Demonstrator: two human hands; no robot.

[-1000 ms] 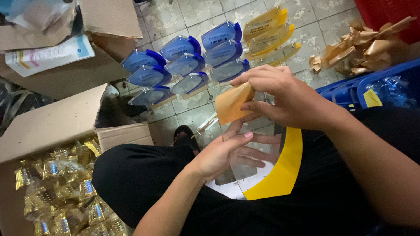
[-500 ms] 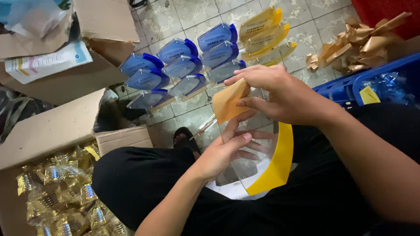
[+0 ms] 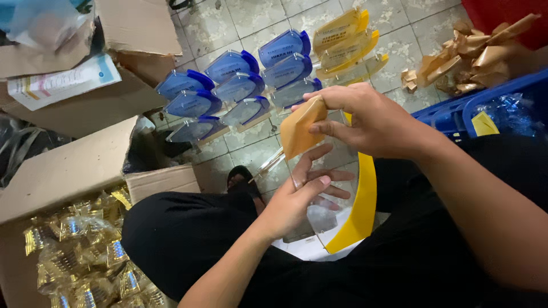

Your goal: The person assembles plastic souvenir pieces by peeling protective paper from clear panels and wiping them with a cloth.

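The step in hand looks like stripping the brown protective film (image 3: 301, 126) from a clear acrylic plaque with a yellow curved edge (image 3: 361, 199), which rests over the person's lap at about the centre of the view. The right hand (image 3: 374, 122), coming in from 3 o'clock, has thumb and fingers closed tight on a raised flap of the film at the plaque's upper edge, toward 12 o'clock. The left hand (image 3: 299, 197), reaching up from 7 o'clock, lies against the clear face with fingers spread and only loosely curled, bracing the plaque rather than clamping it; whether its thumb hooks behind the sheet I cannot tell. About half the panel already looks bare, so I judge the peel to be partly done. The next move calls for a steady pull on the flap across the face, with the bracing hand holding the sheet flat so it does not flex or slip. On the tiled floor (image 3: 251, 17) at 12 o'clock stand rows of blue-edged plaques (image 3: 228, 85) and yellow-edged plaques (image 3: 345, 43); crumpled film scraps (image 3: 462, 60) lie at 2 o'clock, and a cardboard box of gold-wrapped pieces (image 3: 80, 251) sits at 8 o'clock.
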